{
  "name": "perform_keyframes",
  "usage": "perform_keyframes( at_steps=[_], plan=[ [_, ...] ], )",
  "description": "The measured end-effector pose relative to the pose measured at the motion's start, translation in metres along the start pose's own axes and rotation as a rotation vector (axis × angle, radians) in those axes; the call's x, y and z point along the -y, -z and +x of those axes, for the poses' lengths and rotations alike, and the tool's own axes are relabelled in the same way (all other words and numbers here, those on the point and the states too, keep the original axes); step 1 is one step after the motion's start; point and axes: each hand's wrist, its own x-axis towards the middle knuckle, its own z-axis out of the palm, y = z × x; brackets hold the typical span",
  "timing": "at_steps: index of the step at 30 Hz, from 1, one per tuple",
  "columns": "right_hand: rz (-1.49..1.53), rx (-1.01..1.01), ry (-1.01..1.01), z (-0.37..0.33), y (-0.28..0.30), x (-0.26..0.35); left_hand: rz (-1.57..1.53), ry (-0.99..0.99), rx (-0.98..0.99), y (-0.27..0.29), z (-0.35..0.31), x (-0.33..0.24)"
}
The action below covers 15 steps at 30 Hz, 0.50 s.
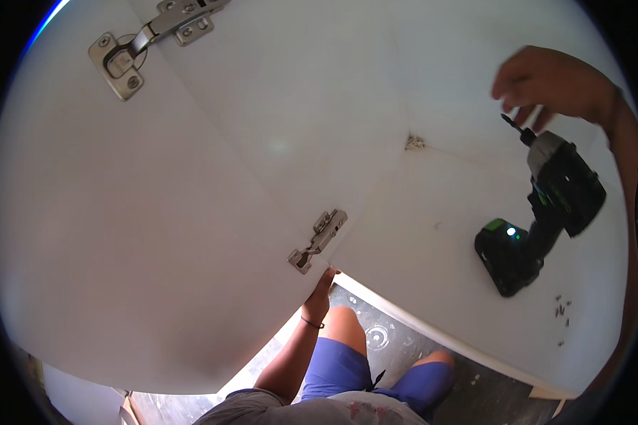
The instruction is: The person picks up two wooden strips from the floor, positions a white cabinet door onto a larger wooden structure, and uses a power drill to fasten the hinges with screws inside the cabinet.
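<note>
My left hand [318, 300] is at the lower corner of the white cabinet door [142, 248], gripping its edge just below the lower metal hinge [317, 241]; some of its fingers are hidden. My right hand [546, 83] is raised at the upper right, fingers apart and slightly bent, a little blurred, holding nothing. Just below it, a black and green cordless drill driver [560, 184] with a bit in its nose lies on the white cabinet panel [432, 262]. Its battery light is on. Several small screws [561, 310] are scattered near the drill's battery.
An upper metal hinge [120, 65] joins the door to the cabinet at the upper left. A small pile of debris [415, 142] sits in the inner corner. Beyond the panel's front edge [432, 327] are my legs and a dark, spotted floor [386, 347].
</note>
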Motion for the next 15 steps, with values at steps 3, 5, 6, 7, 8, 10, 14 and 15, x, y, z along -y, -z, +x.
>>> perform_keyframes(
  at_steps=[3,5,6,7,8,10,14,15],
  plan=[
    [0.002,0.033,0.101,-0.028,0.019,-0.046,-0.016,0.021,-0.031,0.001,-0.002,-0.005],
    [-0.205,0.058,0.026,-0.041,0.025,-0.095,-0.050,0.001,-0.017,-0.001,-0.004,-0.002],
    [-0.232,0.203,0.109,-0.054,0.025,-0.138,-0.054,-0.006,-0.031,-0.006,-0.002,-0.001],
    [-0.198,0.251,0.148,-0.075,0.021,-0.203,-0.102,0.015,-0.055,-0.007,-0.002,-0.007],
    [-0.613,0.200,0.185,-0.111,0.002,-0.227,-0.156,0.034,-0.078,-0.009,-0.002,-0.008],
    [-0.291,0.491,-0.287,-0.133,-0.030,-0.174,-0.190,0.034,-0.073,-0.011,-0.001,-0.005],
    [-0.215,0.480,-0.284,-0.155,-0.052,-0.170,-0.164,0.058,-0.072,0.003,-0.011,0.003],
    [-0.217,0.473,-0.207,-0.159,-0.052,-0.167,-0.159,0.047,-0.078,0.003,-0.010,0.004]
  ],
)
